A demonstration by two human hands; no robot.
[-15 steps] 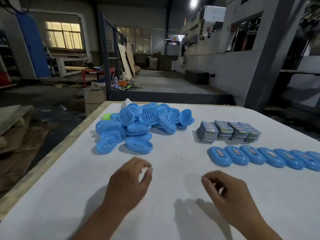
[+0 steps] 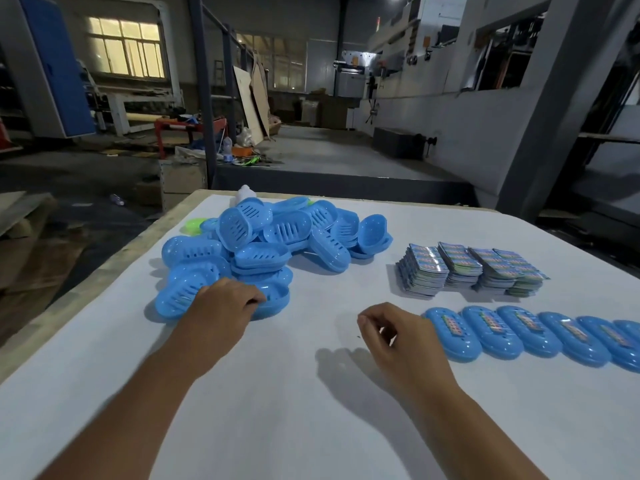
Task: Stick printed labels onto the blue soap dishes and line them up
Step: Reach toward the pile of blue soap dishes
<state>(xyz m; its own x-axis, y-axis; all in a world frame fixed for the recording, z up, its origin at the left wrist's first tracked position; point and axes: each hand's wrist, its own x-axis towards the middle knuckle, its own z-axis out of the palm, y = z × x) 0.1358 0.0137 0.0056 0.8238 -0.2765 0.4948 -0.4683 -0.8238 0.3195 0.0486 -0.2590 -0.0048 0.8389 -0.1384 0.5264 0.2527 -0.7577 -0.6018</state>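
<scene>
A heap of unlabelled blue soap dishes (image 2: 287,233) lies at the table's back left. My left hand (image 2: 221,306) reaches onto the heap's near edge, its fingers curled over the rim of the nearest blue soap dish (image 2: 277,301). Several stacks of printed labels (image 2: 464,268) stand at the back right. In front of them, a row of labelled blue dishes (image 2: 540,334) runs off the right edge. My right hand (image 2: 391,334) hovers just left of that row, fingers loosely curled, holding nothing.
The table (image 2: 311,410) has a white cover and a wooden left edge (image 2: 86,289). A green plastic piece (image 2: 192,226) and a white bottle top (image 2: 244,194) peek out behind the heap. A dim workshop floor with machines lies beyond.
My left hand has moved forward from the bare table onto the nearest dish of the heap. The right hand has stayed close to the row's left end.
</scene>
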